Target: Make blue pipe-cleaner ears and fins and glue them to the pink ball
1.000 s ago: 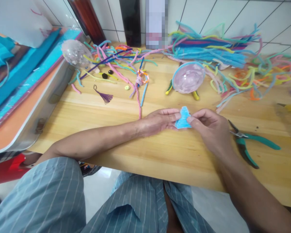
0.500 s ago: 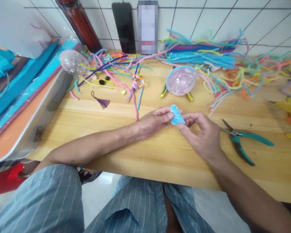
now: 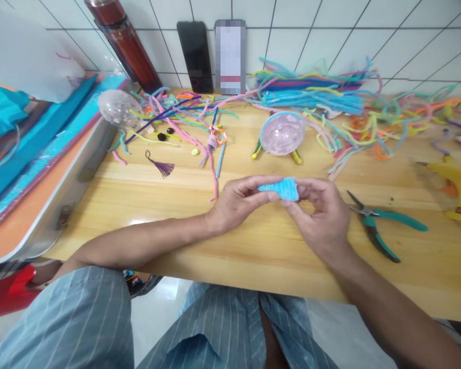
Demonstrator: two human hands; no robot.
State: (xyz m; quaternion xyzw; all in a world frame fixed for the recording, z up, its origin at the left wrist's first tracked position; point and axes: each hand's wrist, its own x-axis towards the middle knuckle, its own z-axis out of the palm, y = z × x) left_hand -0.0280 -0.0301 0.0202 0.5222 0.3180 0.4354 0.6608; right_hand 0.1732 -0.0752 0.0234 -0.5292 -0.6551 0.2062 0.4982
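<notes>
A small light-blue fuzzy piece (image 3: pixel 286 189), ridged like coiled pipe cleaner and tapering toward the left, is held above the wooden table between both hands. My left hand (image 3: pixel 243 199) pinches its narrow end between thumb and fingers. At the wider end, my right hand (image 3: pixel 318 209) grips it with thumb and fingertips. Just beyond the hands stands a clear pinkish dome (image 3: pixel 282 134) with a blue rim and two yellow-green legs. Pliers (image 3: pixel 372 215) with teal handles lie to the right of my right hand.
Pipe cleaners (image 3: pixel 315 97) in many colours spread along the tiled wall. Two phones, one a black phone (image 3: pixel 195 57), lean there near a red thermos (image 3: pixel 128 51). A yellow glue gun (image 3: pixel 459 187) lies far right, a purple tassel (image 3: pixel 162 166) at left. A plastic bin (image 3: pixel 71 187) borders the left.
The blue piece has turned in my fingers, from pointing up to lying sideways with its narrow end left. Both hands stay closed on it. The view has shifted slightly.
</notes>
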